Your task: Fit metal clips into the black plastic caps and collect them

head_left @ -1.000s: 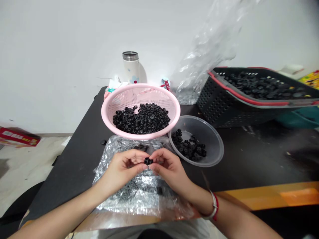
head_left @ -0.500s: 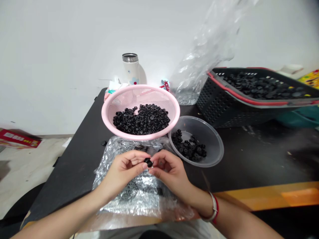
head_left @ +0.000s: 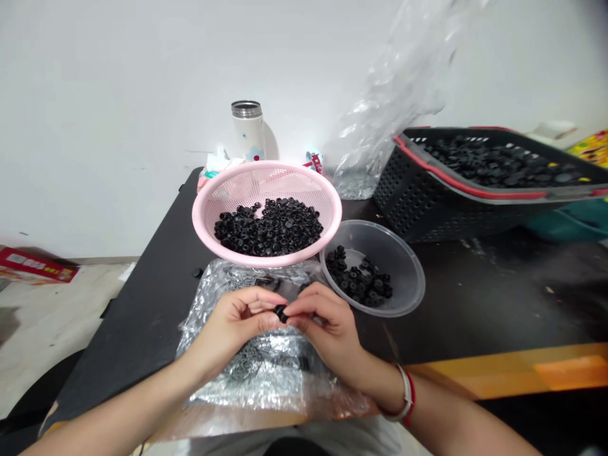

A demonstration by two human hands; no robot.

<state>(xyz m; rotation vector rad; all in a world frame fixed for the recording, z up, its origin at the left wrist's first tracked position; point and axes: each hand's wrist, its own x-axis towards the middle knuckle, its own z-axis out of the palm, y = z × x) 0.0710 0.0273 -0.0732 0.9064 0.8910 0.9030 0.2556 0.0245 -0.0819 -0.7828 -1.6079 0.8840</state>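
Between my two hands is a small black plastic knob, pinched from both sides by thumbs and fingers. My left hand holds its left side, and my right hand grips its right side. Both hands hover over a clear plastic bag on which a pile of thin metal screws or pins lies. Just beyond stands a pink colander filled with small black round parts. To its right, a clear round tub contains several black knob-like pieces.
A dark basket with a red-edged rim, full of black parts, stands at the right. Behind the colander are an open white bottle and tissues. Clear plastic film rises by the wall. A red box lies at far left.
My right thumb and fingers have closed more tightly around the knob, covering more of its right side. My left hand stays nearly in place.
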